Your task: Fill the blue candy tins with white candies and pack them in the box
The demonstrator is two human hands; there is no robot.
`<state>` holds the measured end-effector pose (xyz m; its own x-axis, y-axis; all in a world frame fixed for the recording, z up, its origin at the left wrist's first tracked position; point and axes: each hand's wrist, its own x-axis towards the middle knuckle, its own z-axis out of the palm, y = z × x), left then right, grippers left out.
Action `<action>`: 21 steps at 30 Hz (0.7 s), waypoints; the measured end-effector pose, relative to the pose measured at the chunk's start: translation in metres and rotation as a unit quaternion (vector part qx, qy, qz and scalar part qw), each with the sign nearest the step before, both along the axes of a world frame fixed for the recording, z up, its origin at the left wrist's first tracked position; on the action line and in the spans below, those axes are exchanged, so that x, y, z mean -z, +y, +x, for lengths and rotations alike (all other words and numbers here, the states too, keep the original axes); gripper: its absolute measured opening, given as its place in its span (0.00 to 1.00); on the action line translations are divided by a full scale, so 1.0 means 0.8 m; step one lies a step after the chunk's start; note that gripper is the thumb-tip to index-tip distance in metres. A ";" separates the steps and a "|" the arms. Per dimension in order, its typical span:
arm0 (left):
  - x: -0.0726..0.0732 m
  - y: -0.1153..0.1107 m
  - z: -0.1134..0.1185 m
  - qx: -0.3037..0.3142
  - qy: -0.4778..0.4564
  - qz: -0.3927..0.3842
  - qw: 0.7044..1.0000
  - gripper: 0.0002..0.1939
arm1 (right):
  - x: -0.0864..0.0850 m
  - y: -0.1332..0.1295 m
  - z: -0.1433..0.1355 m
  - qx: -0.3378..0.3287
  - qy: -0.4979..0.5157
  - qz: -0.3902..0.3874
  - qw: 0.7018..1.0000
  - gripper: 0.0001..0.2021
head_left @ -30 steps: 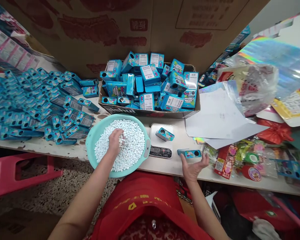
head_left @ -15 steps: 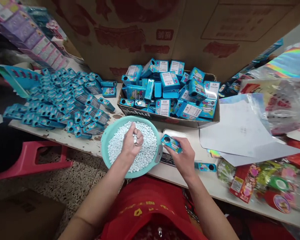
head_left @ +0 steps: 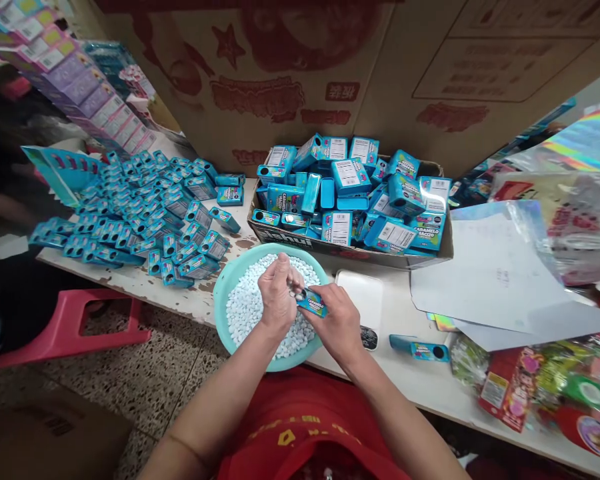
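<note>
A round turquoise basin (head_left: 222, 303) holds a heap of small pale candies (head_left: 245, 307). Over the heap, my left hand (head_left: 279, 293) is curled around some of these candies, a few of them showing at its finger side. My right hand (head_left: 339, 317) grips a small blue candy box (head_left: 313, 303) labelled "Caramelo Macizo". The box lies tilted, its end with the round hole up against the candies in my left hand. How many candies are inside the box is hidden.
An open carton (head_left: 330, 250) full of similar blue boxes stands behind the basin. More blue boxes (head_left: 145, 200) are massed at left. Right of the basin are a white scale (head_left: 363, 297), a blue box (head_left: 423, 350), paper sheets (head_left: 490, 267) and bagged sweets (head_left: 555, 380). A pink stool (head_left: 95, 340) stands below.
My right hand has brought the blue box leftward over the basin to my left hand, uncovering the scale. My left hand, still closed on candies, has turned toward the box's hole.
</note>
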<state>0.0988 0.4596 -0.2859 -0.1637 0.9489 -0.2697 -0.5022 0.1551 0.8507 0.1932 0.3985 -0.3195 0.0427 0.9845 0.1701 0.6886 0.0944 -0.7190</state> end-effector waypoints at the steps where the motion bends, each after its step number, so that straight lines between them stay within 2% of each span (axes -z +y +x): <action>1: -0.003 0.002 0.001 0.006 -0.002 -0.001 1.000 0.26 | -0.001 0.001 -0.001 0.002 0.006 -0.005 1.000 0.13; 4: -0.008 0.007 -0.003 0.024 -0.002 -0.002 1.000 0.27 | -0.008 0.000 0.005 0.013 0.045 -0.013 0.999 0.13; 6: 0.000 0.009 -0.015 0.034 0.041 0.003 0.999 0.27 | -0.016 -0.007 0.019 0.028 0.086 -0.006 0.996 0.13; 8: 0.020 0.008 -0.035 0.066 0.166 0.016 0.984 0.26 | -0.018 -0.020 0.041 0.065 0.115 0.010 0.991 0.14; 9: 0.035 0.007 -0.046 0.094 0.257 0.029 0.961 0.24 | -0.015 -0.026 0.054 0.093 0.117 0.017 0.989 0.14; 11: 0.067 0.004 -0.066 0.183 0.429 0.057 0.883 0.15 | 0.003 -0.035 0.081 0.151 0.096 0.024 0.983 0.13; 13: 0.094 0.000 -0.078 0.200 0.523 0.079 0.825 0.15 | 0.034 -0.034 0.103 0.186 0.061 0.019 0.981 0.13; 14: 0.102 -0.002 -0.080 0.196 0.545 0.082 0.811 0.16 | 0.052 -0.031 0.111 0.191 0.045 0.014 0.980 0.13; 16: 0.108 -0.004 -0.077 0.192 0.555 0.072 0.806 0.16 | 0.083 -0.024 0.122 0.193 0.029 0.009 0.981 0.13; 18: 0.105 -0.003 -0.069 0.203 0.549 0.058 0.808 0.15 | 0.100 -0.022 0.127 0.185 0.020 0.017 0.982 0.15; 21: 0.097 0.002 -0.058 0.211 0.544 0.056 0.810 0.16 | 0.093 -0.041 0.133 0.205 -0.016 0.057 0.977 0.19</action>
<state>0.0527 0.4612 -0.3637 0.0999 0.9908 -0.0917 0.6325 0.0079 0.7745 0.2999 0.3660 -0.3936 0.4229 0.8601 0.2852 0.7071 -0.1164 -0.6974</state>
